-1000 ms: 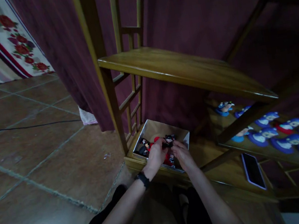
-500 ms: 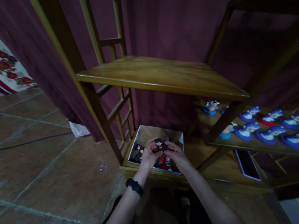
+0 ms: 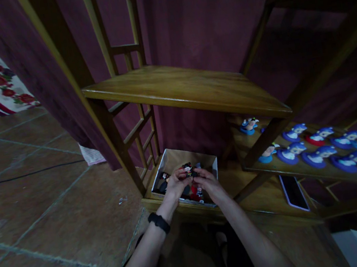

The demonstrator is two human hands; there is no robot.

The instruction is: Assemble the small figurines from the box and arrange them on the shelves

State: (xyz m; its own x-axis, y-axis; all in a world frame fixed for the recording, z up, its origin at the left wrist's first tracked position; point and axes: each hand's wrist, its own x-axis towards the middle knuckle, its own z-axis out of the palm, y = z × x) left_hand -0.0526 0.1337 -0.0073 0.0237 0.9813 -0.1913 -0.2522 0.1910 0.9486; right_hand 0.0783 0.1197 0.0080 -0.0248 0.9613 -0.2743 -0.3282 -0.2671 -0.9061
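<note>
Between my two hands is a small dark-haired figurine (image 3: 188, 168) with red and black on it, held just over an open white cardboard box (image 3: 216, 168). My left hand (image 3: 175, 184) grips its left side, fingers closed. From the other side my right hand (image 3: 207, 180) pinches it at the lower right. Inside the box lie more figurines: a black-haired one (image 3: 164, 178) left of my left hand, and a red one (image 3: 197, 192) below the held piece. My hands hide part of what the box contains.
The box stands on the low board of a wooden shelf unit, under a higher shelf (image 3: 178, 86). Rightward, several blue-based figurines (image 3: 319, 156) stand on another shelf. A phone (image 3: 294, 193) lies on the low board. Purple curtain (image 3: 181, 24) hangs behind; a cable (image 3: 29, 174) crosses the floor.
The held figurine has tilted a little and sits slightly higher in my fingers, with my right fingers closer in beneath it. The whole view has shifted slightly.
</note>
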